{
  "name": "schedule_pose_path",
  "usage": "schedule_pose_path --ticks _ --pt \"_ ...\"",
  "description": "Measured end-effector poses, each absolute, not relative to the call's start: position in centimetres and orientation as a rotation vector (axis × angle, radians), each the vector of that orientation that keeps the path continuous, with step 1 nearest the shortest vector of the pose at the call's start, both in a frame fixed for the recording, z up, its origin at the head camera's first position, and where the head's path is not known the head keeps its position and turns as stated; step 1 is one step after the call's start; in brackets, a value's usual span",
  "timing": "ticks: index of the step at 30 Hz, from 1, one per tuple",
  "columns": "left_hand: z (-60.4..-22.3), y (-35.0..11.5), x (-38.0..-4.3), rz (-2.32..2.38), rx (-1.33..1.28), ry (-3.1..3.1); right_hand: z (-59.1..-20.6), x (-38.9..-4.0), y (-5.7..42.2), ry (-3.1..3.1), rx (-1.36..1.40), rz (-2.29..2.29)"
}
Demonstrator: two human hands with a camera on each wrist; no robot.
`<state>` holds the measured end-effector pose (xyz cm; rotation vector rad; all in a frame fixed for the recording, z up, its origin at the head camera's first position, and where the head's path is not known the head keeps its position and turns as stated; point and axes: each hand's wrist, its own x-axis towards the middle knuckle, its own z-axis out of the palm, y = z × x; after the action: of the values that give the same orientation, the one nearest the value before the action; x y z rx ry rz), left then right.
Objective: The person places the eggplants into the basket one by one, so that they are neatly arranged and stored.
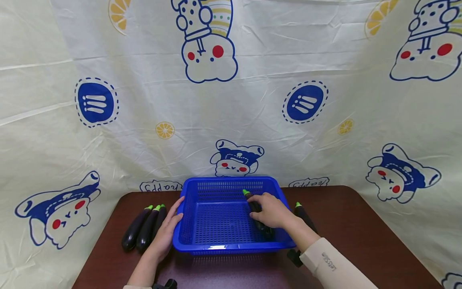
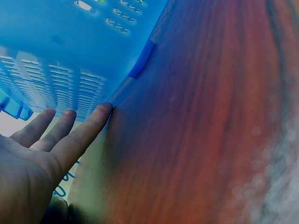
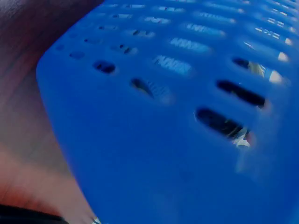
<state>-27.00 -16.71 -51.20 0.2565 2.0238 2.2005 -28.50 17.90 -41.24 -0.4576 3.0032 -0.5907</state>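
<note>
Holding eggplant (image 1: 261,224) inside blue basket (image 1: 220,224), head view, slotted wall (image 3: 135,135), right wrist view

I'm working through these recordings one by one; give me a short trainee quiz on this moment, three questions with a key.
1. How many eggplants show on the table to the left of the blue basket?

2. True or false: the left hand is gripping an eggplant.

3. Where is the eggplant that the right hand holds?
A) On the table, left of the basket
B) Inside the basket, toward its right side
C) On the table, in front of the basket

Key:
1. Three.
2. False; it touches the basket's left side.
3. B.
</note>
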Motion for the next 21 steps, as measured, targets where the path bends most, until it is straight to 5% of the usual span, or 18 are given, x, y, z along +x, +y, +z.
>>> schedule_pose_path --ticks 21 --pt "-51.1 -16.7 -27.0 2.183 0.244 2.038 -43.8 -29.2 16.3 3.016 -0.434 -0.523"
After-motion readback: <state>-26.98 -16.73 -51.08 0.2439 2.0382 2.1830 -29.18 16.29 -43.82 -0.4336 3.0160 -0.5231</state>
